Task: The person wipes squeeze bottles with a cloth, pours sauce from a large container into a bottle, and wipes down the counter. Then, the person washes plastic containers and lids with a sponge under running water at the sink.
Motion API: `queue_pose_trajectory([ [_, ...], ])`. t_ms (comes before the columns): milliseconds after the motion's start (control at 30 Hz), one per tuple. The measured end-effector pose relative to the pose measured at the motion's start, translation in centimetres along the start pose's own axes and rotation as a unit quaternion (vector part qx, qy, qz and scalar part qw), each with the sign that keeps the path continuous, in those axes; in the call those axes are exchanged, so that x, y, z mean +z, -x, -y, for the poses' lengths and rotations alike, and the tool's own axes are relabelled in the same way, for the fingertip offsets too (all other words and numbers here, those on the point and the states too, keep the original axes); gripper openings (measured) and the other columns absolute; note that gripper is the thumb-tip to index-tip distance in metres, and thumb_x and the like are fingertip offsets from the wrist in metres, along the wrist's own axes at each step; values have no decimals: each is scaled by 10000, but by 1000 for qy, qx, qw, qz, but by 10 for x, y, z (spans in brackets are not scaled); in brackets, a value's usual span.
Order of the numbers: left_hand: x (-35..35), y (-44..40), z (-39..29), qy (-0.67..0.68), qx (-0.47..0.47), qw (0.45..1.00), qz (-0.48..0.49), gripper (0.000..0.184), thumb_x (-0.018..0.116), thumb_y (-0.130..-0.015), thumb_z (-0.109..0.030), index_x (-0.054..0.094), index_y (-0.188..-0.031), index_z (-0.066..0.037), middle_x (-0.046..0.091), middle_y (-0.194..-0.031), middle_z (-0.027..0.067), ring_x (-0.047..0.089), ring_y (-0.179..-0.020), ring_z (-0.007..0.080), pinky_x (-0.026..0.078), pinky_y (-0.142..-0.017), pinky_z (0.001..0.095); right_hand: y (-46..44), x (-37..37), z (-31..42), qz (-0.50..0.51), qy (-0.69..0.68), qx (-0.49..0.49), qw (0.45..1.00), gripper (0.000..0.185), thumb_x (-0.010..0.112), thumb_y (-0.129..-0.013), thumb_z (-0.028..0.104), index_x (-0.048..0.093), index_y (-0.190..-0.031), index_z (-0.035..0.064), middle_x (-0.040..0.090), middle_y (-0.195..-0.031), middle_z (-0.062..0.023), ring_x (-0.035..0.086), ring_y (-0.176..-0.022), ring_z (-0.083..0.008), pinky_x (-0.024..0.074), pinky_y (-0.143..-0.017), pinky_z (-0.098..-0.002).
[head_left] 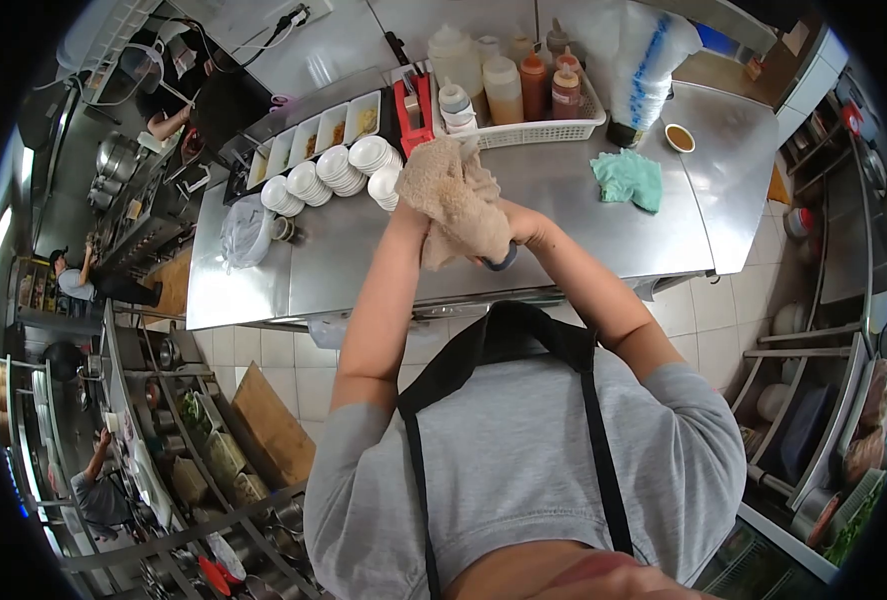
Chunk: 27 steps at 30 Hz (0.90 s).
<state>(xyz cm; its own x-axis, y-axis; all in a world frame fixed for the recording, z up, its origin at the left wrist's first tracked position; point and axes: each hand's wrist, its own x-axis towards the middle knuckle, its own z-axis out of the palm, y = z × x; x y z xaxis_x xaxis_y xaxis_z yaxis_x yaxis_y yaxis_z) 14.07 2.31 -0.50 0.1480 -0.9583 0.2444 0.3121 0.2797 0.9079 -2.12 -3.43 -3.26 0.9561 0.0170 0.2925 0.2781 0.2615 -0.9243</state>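
Observation:
A tan towel (456,200) is bunched up between my two hands, above the front part of the steel counter (564,215). My left hand (416,212) is closed on the towel, which covers its fingers. On the towel's right side, my right hand (526,226) is closed at the dark blue rounded edge of an object (502,260); the towel hides most of that object. Just behind the towel are a red holder (413,112) with utensils and a white-capped bottle (455,101). Stacked white dishes (372,154) are at its left.
Sauce bottles (502,88) fill a white basket (554,130) at the back. Right of it are stacked cups in plastic (642,85), a green cloth (628,180) and a sauce bowl (680,138). Food trays (332,128) and a plastic bag (246,232) lie left. Several people are farther left.

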Motion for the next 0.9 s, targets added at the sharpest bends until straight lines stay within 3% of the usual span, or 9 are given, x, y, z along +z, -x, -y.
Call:
queue_pose_trajectory([
  [33,-15,-2,18,-181,74,980,-25,302,481,-899,-222,514,-1135,-36,574,-1008,85,590,-858,199,487,-773,317,-5,18,1,-142,31,-103,984,455,756,-643,148,558,-1023,-6,639,-871,-91,611,-754,-176,507,-675,-315],
  [167,12,2,-17,-605,169,777,-46,309,474,-902,-225,506,-1142,-32,563,-1052,119,574,-924,223,465,-837,324,-7,10,-5,-161,119,-23,979,466,752,-634,173,556,-1016,-7,632,-929,-103,609,-839,-231,483,-757,-329],
  [267,49,20,-17,-498,173,820,-224,356,587,-821,-251,522,-1106,-48,548,-1075,112,515,-1035,231,400,-900,343,-15,14,-15,-236,429,-24,872,602,754,-630,210,513,-1157,45,582,-1103,-137,582,-978,-268,448,-841,-341],
  [333,59,19,-13,-407,174,862,-248,352,584,-820,-232,522,-1112,-45,544,-1085,119,500,-1057,236,394,-898,341,-23,21,-20,-370,509,-212,748,511,704,-676,206,533,-1136,65,585,-1074,-170,571,-967,-329,453,-828,-348],
  [400,63,14,-15,-609,237,719,-235,344,585,-828,-238,517,-1095,-33,531,-1115,110,514,-1011,235,406,-886,359,-25,27,-22,-412,493,-172,747,471,663,-707,191,529,-1139,58,593,-1052,-168,555,-973,-359,452,-833,-356],
  [433,59,10,-14,-608,240,718,-237,344,585,-828,-238,517,-1095,-33,531,-1115,110,514,-1011,235,406,-886,359,-26,27,-17,-414,472,-163,761,488,677,-699,194,529,-1143,58,595,-1059,-162,565,-981,-334,449,-844,-350],
  [533,42,3,-8,-224,72,928,-289,289,502,-897,-220,477,-1123,-43,535,-1044,70,536,-960,168,465,-811,309,-23,28,2,-376,391,-133,829,542,712,-679,209,522,-1164,60,595,-1084,-141,571,-1006,-284,434,-878,-342],
  [633,30,5,-11,143,115,966,-181,322,504,-901,-226,444,-1159,-43,541,-1055,74,549,-950,174,476,-820,310,-19,21,3,-313,355,-133,871,597,741,-665,221,512,-1191,54,584,-1121,-110,554,-1039,-239,408,-918,-335],
  [900,30,25,45,-252,229,908,-246,389,565,-856,-203,459,-1191,-37,532,-1143,87,539,-1021,216,447,-889,335,-28,28,-3,-386,165,-201,885,534,687,-725,163,495,-1196,2,565,-1153,-103,530,-1052,-200,391,-924,-307],
])
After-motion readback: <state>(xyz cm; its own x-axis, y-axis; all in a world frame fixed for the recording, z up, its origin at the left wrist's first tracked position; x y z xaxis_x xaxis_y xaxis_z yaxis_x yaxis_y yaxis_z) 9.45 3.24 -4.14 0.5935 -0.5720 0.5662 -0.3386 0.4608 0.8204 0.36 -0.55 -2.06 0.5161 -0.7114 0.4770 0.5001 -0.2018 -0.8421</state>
